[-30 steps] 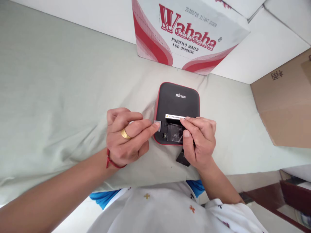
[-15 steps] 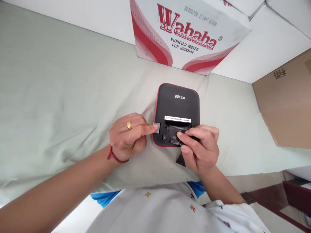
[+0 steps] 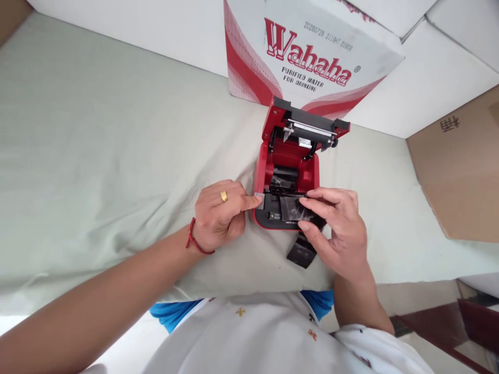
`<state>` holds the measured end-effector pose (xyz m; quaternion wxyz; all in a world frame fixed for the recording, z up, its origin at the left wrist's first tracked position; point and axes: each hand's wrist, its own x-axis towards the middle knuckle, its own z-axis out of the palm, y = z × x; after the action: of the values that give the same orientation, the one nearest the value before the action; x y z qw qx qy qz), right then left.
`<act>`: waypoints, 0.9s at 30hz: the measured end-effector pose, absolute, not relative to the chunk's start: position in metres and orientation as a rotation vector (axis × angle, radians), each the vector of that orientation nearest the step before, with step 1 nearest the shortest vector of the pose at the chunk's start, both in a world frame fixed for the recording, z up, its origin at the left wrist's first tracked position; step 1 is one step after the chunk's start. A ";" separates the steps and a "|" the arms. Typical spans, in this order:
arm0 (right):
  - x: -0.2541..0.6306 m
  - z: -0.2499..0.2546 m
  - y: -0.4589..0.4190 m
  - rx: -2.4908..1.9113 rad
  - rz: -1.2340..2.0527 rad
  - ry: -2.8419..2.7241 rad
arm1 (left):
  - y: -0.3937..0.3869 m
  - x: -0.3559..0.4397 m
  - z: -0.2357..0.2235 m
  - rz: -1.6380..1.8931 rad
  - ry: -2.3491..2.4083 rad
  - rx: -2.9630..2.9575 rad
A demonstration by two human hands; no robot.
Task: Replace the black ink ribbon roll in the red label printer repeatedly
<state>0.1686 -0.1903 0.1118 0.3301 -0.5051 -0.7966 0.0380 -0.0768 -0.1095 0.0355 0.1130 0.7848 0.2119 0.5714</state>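
Observation:
A small red and black printer [image 3: 288, 171] sits on the pale green cloth, its lid [image 3: 307, 122] swung up at the back so the red inside shows. My left hand [image 3: 220, 215], with a gold ring, is curled, and its forefinger presses a grey button [image 3: 259, 200] on the printer's left front corner. My right hand [image 3: 337, 228] rests on the front right of the printer, fingers bent over a glossy black panel [image 3: 290, 208] and touching it. A small black piece [image 3: 301, 253] lies on the cloth just below the printer.
A white and red Wahaha water carton [image 3: 312, 52] stands right behind the printer. A brown cardboard box [image 3: 460, 166] lies to the right. The pale green cloth [image 3: 97, 156] stretches wide to the left. A white wall runs along the back.
The printer's lid, flat and shut before, has sprung open and now stands up at the back. My left forefinger stays on the side button; my right hand shifted slightly right along the front.

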 end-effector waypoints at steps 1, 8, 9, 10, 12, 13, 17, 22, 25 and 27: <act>0.170 0.114 -0.189 -1.337 0.122 -2.083 | -0.109 -0.077 0.036 1.674 0.616 2.308; 0.163 0.124 -0.181 -1.404 0.214 -1.976 | -0.110 -0.077 0.035 1.663 0.622 2.365; 0.162 0.126 -0.179 -1.420 0.257 -1.950 | -0.110 -0.077 0.034 1.671 0.624 2.364; 0.162 0.129 -0.176 -1.435 0.294 -1.930 | -0.110 -0.076 0.034 1.679 0.624 2.365; 0.163 0.135 -0.169 -1.467 0.351 -1.927 | -0.110 -0.076 0.034 1.678 0.628 2.386; 0.164 0.139 -0.165 -1.478 0.377 -1.953 | -0.110 -0.076 0.035 1.673 0.634 2.402; 0.166 0.146 -0.147 -1.503 0.525 -2.097 | -0.111 -0.075 0.038 1.658 0.665 2.450; 0.157 0.142 -0.146 -1.485 0.405 -2.036 | -0.112 -0.074 0.039 1.650 0.677 2.494; 0.150 0.142 -0.155 -1.366 0.120 -1.753 | -0.112 -0.073 0.038 1.660 0.685 2.494; 0.153 0.148 -0.162 -1.254 -0.100 -1.532 | -0.112 -0.073 0.038 1.665 0.684 2.493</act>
<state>0.1533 -0.1615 0.1480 0.5477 -0.5293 -0.6466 -0.0422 -0.0734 -0.1118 0.0381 0.0331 0.8102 0.2224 0.5413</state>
